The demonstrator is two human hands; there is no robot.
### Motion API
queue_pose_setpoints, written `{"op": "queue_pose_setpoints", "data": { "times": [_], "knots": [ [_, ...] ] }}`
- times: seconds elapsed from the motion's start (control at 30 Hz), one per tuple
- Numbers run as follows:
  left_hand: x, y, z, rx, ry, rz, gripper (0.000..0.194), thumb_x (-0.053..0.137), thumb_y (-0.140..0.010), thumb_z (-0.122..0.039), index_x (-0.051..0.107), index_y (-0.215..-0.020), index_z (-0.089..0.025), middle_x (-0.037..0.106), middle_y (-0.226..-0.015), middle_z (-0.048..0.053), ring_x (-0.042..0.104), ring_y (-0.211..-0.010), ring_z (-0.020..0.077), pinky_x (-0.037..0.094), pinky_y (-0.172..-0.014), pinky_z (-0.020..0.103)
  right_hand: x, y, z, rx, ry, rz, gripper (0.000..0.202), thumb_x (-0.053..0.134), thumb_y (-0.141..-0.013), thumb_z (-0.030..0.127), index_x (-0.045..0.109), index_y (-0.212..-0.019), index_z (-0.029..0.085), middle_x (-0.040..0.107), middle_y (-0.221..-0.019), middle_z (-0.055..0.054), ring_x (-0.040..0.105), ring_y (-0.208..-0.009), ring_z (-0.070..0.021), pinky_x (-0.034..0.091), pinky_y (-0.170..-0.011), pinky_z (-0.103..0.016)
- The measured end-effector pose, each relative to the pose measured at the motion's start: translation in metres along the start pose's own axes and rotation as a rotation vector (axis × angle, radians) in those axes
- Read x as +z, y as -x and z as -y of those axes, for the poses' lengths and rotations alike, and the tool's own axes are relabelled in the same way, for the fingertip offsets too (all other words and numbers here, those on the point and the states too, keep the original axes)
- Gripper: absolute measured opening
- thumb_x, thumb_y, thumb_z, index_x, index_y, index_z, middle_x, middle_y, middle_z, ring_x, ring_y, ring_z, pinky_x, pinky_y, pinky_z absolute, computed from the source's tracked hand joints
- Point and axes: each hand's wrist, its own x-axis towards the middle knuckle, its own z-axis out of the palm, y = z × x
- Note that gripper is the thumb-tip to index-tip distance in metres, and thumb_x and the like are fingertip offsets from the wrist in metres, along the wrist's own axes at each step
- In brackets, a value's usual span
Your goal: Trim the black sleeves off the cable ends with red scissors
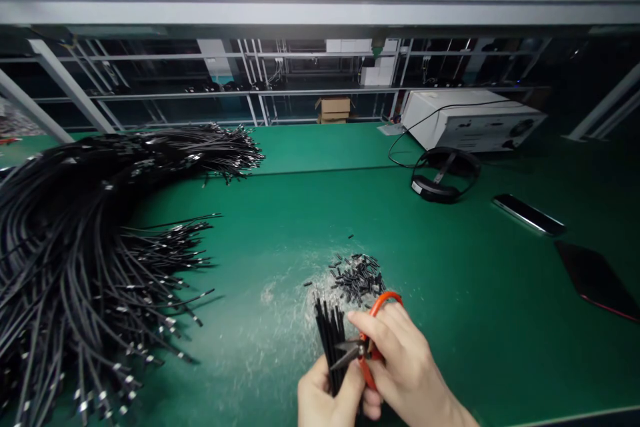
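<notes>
My left hand (330,395) is closed around a small bundle of black cables (327,327), their ends pointing up and away from me. In my right hand (407,353) is a pair of scissors (364,348) with orange handles and short metal blades. The blades are parted and lie against the cables just above my left thumb. Just beyond the bundle, a heap of short black cut pieces (357,277) rests on the green table (240,233), with pale fibre scraps scattered around it.
A large mass of long black cables (75,240) covers the left side. At the right are a white metal box (465,123), a black headband device (443,177), a phone (529,213) and a dark flat object (597,280). A grey shelf beam (320,7) crosses above.
</notes>
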Motion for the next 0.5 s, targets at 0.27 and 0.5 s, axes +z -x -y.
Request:
{"op": "queue_pose_setpoints", "data": {
  "times": [0.27, 0.5],
  "knots": [
    [-0.007, -0.01, -0.009, -0.071, 0.079, 0.041, 0.037, 0.079, -0.054, -0.034, 0.071, -0.078, -0.006, 0.065, -0.048, 0.004, 0.053, -0.033, 0.009, 0.042, -0.034, 0.017, -0.029, 0.005, -0.017, 0.314, -0.138, 0.141, 0.032, 0.052, -0.084, 0.023, 0.046, -0.115, 0.024, 0.059, -0.093, -0.003, 0.057, -0.081, -0.0162, 0.046, -0.071, -0.025],
    [-0.013, -0.014, -0.012, -0.125, 0.136, 0.072, 0.039, 0.078, -0.058, -0.031, 0.071, -0.088, -0.006, 0.065, -0.053, 0.004, 0.055, -0.037, 0.0093, 0.045, -0.037, 0.018, -0.028, 0.016, -0.011, 0.139, 0.426, 0.196, 0.033, 0.042, -0.087, 0.049, 0.055, -0.097, 0.02, 0.061, -0.075, -0.003, 0.057, -0.069, -0.0193, 0.032, -0.084, -0.041]
  ]
}}
